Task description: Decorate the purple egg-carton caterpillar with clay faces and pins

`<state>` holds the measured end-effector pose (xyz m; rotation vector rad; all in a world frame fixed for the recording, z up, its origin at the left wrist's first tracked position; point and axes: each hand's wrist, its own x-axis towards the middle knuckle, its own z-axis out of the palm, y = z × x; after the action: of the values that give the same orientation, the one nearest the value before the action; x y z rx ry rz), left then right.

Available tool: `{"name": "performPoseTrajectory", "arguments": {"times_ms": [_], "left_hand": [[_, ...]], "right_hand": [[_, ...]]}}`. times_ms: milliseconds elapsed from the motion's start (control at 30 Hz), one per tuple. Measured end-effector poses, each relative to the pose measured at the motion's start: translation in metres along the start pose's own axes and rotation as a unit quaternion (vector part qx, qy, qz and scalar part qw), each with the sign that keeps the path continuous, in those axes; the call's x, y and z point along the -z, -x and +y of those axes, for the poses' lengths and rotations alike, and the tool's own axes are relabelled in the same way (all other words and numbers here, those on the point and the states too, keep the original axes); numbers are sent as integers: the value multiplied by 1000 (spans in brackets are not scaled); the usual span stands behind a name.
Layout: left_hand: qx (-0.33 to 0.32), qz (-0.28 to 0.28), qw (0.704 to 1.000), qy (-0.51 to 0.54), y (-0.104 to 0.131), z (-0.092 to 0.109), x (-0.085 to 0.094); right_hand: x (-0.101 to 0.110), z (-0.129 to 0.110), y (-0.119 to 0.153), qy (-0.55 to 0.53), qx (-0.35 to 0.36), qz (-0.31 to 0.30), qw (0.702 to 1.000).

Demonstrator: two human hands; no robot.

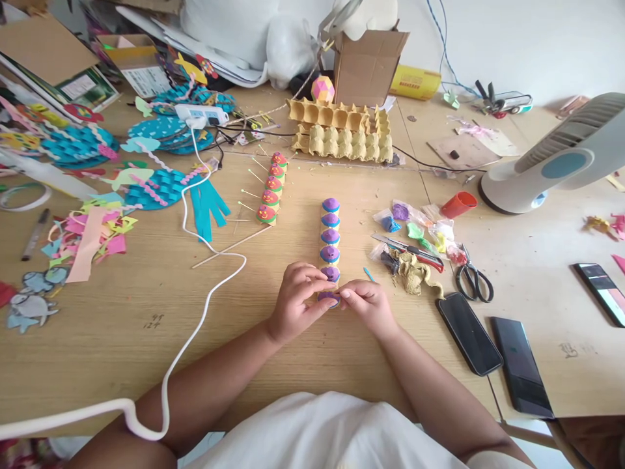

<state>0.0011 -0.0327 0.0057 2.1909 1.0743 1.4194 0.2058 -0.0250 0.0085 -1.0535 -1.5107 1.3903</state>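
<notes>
A narrow egg-carton strip [331, 236] lies lengthwise in front of me, its cups topped with purple and edged in blue. Small dark spots show on some nearer cups. My left hand [301, 298] holds the strip's near end from the left, thumb and fingers against the last cups. From the right, my right hand [367, 305] pinches with thumb and forefinger at the nearest cup; what lies in the pinch is too small to make out. Farther left stands a second egg-carton strip [271, 189] with red and green cups and thin sticks poking out.
Right of the strip lie bagged coloured clay [415, 229], a utility knife [415, 251], scissors [473, 280] and phones [469, 333]. A white fan [547, 163] stands beyond. A white cable [208, 303] crosses the left side near paper scraps [92, 234]. Egg cartons [342, 140] sit behind.
</notes>
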Motion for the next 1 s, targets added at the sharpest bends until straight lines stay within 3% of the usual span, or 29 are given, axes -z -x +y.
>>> {"name": "performPoseTrajectory", "arguments": {"times_ms": [233, 433, 633, 800, 900, 1000], "left_hand": [[-15, 3, 1000, 9, -2, 1, -1], [-12, 19, 1000, 13, -3, 2, 1], [14, 9, 999, 33, -3, 2, 0], [17, 0, 998, 59, -2, 2, 0], [32, -12, 996, 78, -1, 3, 2], [57, -2, 995, 76, 0, 3, 3]], "right_hand": [[0, -3, 2, 52, 80, -34, 995], [1, 1, 4, 68, 92, -21, 993], [-4, 4, 3, 127, 207, -6, 970], [-5, 2, 2, 114, 268, 16, 957], [-4, 0, 3, 113, 227, 36, 967], [-2, -3, 5, 122, 133, 73, 981]]}}
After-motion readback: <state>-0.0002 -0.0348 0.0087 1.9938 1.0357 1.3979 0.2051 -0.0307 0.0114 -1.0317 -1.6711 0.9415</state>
